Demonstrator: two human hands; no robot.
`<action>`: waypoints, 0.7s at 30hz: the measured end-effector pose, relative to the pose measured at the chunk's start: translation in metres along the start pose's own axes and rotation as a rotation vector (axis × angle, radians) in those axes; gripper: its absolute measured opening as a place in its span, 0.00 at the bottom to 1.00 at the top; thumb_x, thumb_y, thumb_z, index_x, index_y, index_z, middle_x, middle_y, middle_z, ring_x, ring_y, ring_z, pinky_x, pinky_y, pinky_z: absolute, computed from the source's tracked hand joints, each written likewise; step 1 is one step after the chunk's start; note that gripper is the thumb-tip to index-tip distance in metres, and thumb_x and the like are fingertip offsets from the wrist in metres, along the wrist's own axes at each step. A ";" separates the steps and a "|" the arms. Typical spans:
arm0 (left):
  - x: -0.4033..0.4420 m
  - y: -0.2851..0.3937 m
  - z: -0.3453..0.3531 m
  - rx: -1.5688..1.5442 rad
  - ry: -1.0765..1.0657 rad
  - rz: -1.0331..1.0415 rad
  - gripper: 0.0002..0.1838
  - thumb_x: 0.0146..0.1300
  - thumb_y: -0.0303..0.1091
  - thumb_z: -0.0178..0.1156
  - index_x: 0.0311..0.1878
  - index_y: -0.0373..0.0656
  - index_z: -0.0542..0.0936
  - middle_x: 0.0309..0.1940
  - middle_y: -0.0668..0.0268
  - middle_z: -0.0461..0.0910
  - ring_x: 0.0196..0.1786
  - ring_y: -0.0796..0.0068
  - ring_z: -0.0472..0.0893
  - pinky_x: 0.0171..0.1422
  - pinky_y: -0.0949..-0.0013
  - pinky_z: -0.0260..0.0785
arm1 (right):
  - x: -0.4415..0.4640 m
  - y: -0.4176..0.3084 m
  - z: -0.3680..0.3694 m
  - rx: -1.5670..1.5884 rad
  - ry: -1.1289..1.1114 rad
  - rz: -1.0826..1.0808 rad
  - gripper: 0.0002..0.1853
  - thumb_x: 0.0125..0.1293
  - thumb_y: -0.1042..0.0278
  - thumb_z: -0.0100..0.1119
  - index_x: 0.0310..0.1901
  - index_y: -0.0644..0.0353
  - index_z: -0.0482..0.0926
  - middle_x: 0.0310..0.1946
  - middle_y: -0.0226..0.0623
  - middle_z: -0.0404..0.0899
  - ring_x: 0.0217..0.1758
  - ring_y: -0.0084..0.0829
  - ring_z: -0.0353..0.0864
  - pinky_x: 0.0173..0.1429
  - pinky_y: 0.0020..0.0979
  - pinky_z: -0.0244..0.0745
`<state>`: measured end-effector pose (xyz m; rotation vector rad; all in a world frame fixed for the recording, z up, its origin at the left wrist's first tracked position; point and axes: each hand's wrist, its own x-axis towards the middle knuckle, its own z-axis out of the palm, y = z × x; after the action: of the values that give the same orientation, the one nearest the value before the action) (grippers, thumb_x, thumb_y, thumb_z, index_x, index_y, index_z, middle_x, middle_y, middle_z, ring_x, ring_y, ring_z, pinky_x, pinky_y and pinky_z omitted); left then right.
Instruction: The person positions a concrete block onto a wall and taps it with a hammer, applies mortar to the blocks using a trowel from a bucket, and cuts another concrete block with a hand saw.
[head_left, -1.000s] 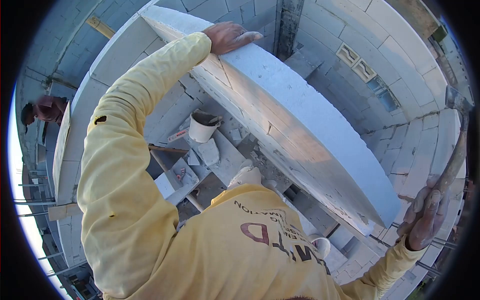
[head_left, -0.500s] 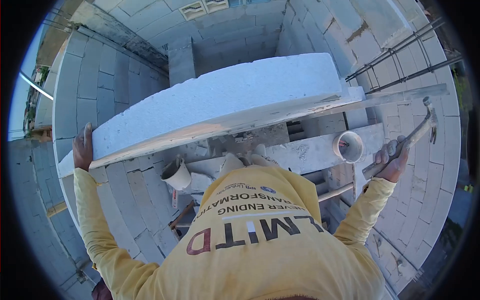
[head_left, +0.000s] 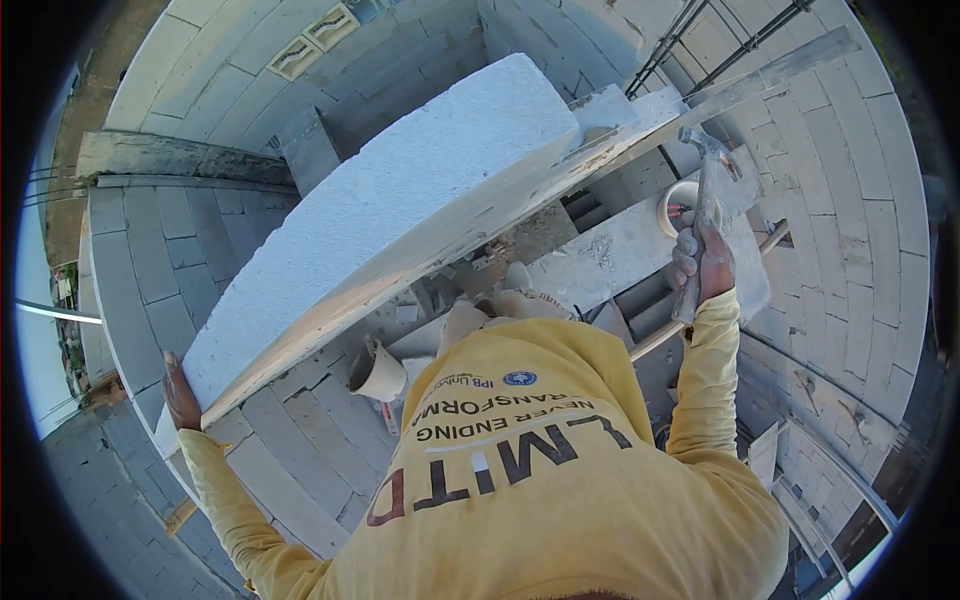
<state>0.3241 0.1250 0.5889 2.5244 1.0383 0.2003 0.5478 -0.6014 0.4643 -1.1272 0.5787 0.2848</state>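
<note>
A long white lightweight concrete block [head_left: 400, 190] lies across the wall top in front of me, tilted up to the right. My left hand [head_left: 181, 393] rests against its left end, fingers stretched along the edge. In my right hand [head_left: 704, 262] is a claw hammer [head_left: 710, 180], the handle wrapped by my fingers and the head pointing up and away. The hammer is apart from the block, near its right end. Beneath the block's right part runs a long flat strip [head_left: 775, 75].
A white bucket [head_left: 680, 207] with something red inside stands on a dusty plank [head_left: 590, 265] behind the hammer. Another white bucket [head_left: 378, 370] hangs or stands below the block. Steel reinforcing bars [head_left: 745, 50] jut out at upper right. Block walls [head_left: 835, 200] surround a drop below.
My right hand has swung the hammer inward, closer to the block's right end. The view has turned, so the block appears more steeply slanted. My left hand stays at the block's left end.
</note>
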 end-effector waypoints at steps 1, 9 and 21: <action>-0.002 0.005 0.000 0.001 -0.020 -0.022 0.41 0.72 0.64 0.37 0.37 0.23 0.72 0.31 0.48 0.73 0.37 0.59 0.66 0.50 0.59 0.62 | 0.005 -0.001 0.002 0.057 0.015 -0.006 0.16 0.71 0.52 0.49 0.46 0.57 0.70 0.20 0.25 0.65 0.15 0.19 0.63 0.17 0.25 0.62; -0.006 0.012 0.001 0.043 0.027 0.028 0.35 0.73 0.62 0.37 0.26 0.34 0.62 0.21 0.61 0.59 0.30 0.68 0.57 0.36 0.59 0.54 | 0.000 0.020 0.063 -0.296 -0.403 0.210 0.17 0.72 0.50 0.50 0.42 0.58 0.70 0.17 0.27 0.65 0.11 0.22 0.65 0.14 0.27 0.64; -0.011 0.020 0.000 0.149 0.104 0.041 0.37 0.73 0.60 0.37 0.26 0.29 0.68 0.18 0.55 0.63 0.26 0.63 0.59 0.36 0.57 0.57 | 0.029 0.006 0.029 0.116 -0.306 0.140 0.14 0.74 0.54 0.47 0.41 0.57 0.70 0.16 0.28 0.65 0.10 0.23 0.65 0.13 0.28 0.66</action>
<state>0.3298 0.1045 0.5976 2.6961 1.0777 0.2790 0.5766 -0.5744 0.4521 -0.9102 0.3975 0.5281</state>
